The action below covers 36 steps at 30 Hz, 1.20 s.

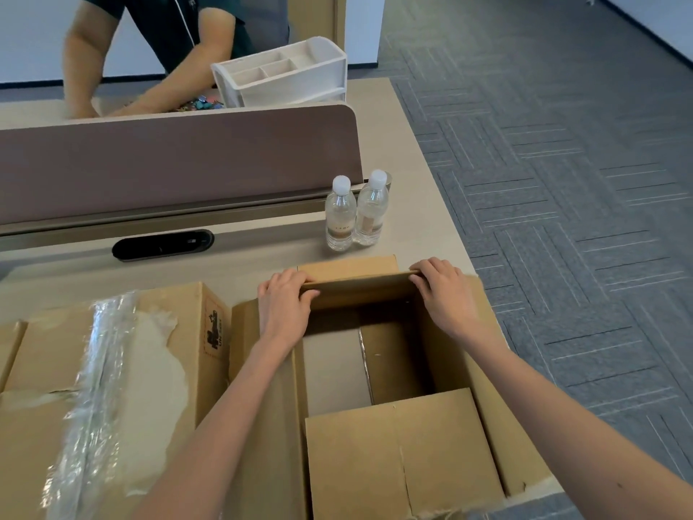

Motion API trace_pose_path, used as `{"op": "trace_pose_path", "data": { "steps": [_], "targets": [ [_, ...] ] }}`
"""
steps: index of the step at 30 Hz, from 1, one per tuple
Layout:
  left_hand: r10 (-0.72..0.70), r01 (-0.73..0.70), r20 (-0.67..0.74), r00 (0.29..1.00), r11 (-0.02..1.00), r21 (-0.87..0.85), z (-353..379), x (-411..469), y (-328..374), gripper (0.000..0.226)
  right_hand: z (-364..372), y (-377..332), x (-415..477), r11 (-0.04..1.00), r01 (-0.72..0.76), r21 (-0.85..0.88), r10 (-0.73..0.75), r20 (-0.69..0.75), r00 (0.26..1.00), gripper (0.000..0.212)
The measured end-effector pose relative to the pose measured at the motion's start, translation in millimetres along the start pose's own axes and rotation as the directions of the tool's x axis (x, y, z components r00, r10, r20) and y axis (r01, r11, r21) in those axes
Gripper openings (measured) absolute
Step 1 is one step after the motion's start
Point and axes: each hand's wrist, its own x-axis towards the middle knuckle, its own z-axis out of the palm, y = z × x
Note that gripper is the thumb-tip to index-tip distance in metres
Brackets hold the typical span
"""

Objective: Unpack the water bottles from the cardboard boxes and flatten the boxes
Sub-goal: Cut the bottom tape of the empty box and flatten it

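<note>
Head view: gripping the far flap (360,285) of the open cardboard box (487,388) with left hand (285,305) and right hand (442,294), fingers (425,272) curled over its edge. Just beyond on the desk (262,258), two water bottles (340,219) (capped, upright, touching).

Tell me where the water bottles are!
In the head view, the two water bottles stand side by side on the desk, right of centre, just beyond the open cardboard box and at the right end of the brown divider.
</note>
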Motion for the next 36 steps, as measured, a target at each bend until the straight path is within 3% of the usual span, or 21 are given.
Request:
{"op": "trace_pose_path", "data": {
  "steps": [3, 6, 11, 15, 18, 23, 30, 36],
  "targets": [
    [0.043, -0.043, 0.005, 0.999, 0.999, -0.001, -1.0, -0.8, -0.8, 0.029, -1.4, -7.1, -5.0, 0.984, 0.109, -0.141, -0.109, 0.005, 0.994, 0.032],
    [0.102, -0.102, 0.012, 0.995, 0.994, 0.035, -3.5, -3.2, -1.6, 0.039, -9.2, -16.7, -17.8, 0.988, 0.114, -0.108, -0.117, -0.018, 0.993, 0.041],
    [0.166, -0.165, 0.057, 0.985, 0.986, -0.013, -10.3, -20.5, 0.4, 0.049, -29.6, -20.1, -48.8, 0.986, 0.155, -0.061, -0.156, -0.012, 0.988, 0.037],
    [0.236, -0.233, 0.075, 0.969, 0.971, -0.051, -18.0, -40.3, 2.0, 0.048, -44.4, -20.9, -75.7, 0.961, 0.266, -0.079, -0.252, 0.155, 0.955, 0.023],
    [0.285, -0.271, 0.125, 0.950, 0.955, -0.118, -30.4, -61.8, 11.4, 0.042, -52.0, -25.7, -93.6, 0.977, 0.207, 0.048, -0.212, 0.309, 0.927, 0.018],
    [0.240, -0.151, 0.457, 0.857, 0.963, -0.224, -46.9, -97.0, 16.8, 0.028, -61.0, -28.3, -109.4, 0.980, 0.124, 0.158, -0.186, 0.474, 0.861, 0.015],
    [0.245, -0.014, 0.547, 0.800, 0.920, -0.392, -68.9, -129.4, 35.1, 0.017, -88.7, -26.1, -120.8, 0.928, 0.019, 0.372, -0.180, 0.405, 0.897, 0.010],
    [0.166, 0.228, 0.738, 0.654, 0.887, -0.402, -100.2, -146.5, 44.8, 0.026, -123.2, -30.1, -140.4, 0.888, 0.027, 0.459, -0.224, 0.382, 0.896, 0.008]
  ]
}}
